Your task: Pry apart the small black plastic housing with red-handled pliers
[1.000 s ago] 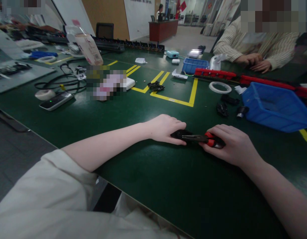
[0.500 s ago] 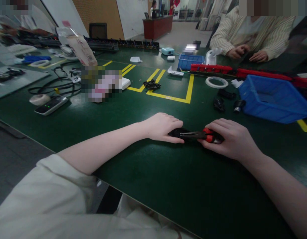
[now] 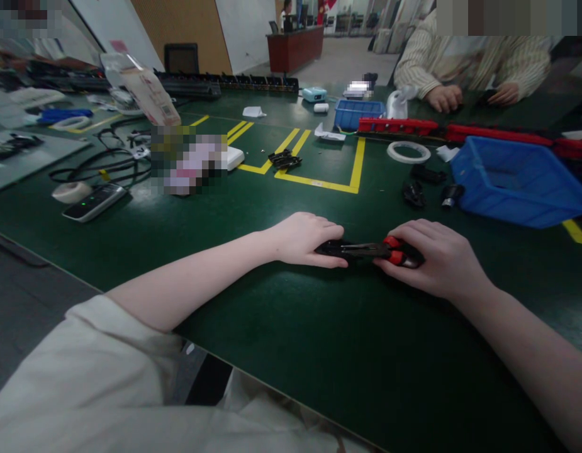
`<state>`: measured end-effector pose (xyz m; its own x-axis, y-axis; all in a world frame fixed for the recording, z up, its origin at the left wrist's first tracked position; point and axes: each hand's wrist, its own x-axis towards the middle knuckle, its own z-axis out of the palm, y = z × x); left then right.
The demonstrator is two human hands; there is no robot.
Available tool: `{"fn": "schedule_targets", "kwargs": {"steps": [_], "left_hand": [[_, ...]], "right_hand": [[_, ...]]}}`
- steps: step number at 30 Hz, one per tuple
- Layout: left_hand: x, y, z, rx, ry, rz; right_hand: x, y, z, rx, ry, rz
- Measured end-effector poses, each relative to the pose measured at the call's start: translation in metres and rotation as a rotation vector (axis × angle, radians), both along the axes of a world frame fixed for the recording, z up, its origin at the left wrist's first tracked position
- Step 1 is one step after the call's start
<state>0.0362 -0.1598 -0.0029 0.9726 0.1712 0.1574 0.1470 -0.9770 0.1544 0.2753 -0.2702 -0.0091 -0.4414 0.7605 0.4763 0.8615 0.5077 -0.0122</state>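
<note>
My left hand [image 3: 300, 238] is closed around a small black part [image 3: 329, 248] just above the green tabletop, gripping it between thumb and fingers. Most of that part is hidden by the hand, so its kind does not show. From the right, needle-nose pliers [image 3: 393, 250] with red grips point toward it, their long dark jaws lying over or against the black part. My right hand [image 3: 435, 255] is wrapped round the plier handles. Whether the jaw tips pinch the part, I cannot tell.
A blue bin [image 3: 517, 182] stands at the right, with several black parts [image 3: 413, 194] beside it. Beyond lie a roll of tape [image 3: 408, 152] and black pieces [image 3: 285, 159] near yellow floor-tape lines. At left are a handheld device [image 3: 95, 202] and cables. A co-worker's hands [image 3: 444, 99] rest opposite.
The view has shifted slightly. Both hands keep their holds, and the plier jaws reach a little farther left over the black part. The co-worker's hands have moved apart.
</note>
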Motion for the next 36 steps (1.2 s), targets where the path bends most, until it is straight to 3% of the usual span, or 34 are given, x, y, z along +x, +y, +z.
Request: {"fn": "schedule_targets", "kwargs": {"steps": [36], "left_hand": [[0.0011,0.0001,-0.0005,0.031,0.000,-0.022]], "right_hand": [[0.0043,0.0025,0.0019,-0.031,-0.024,0.054]]}}
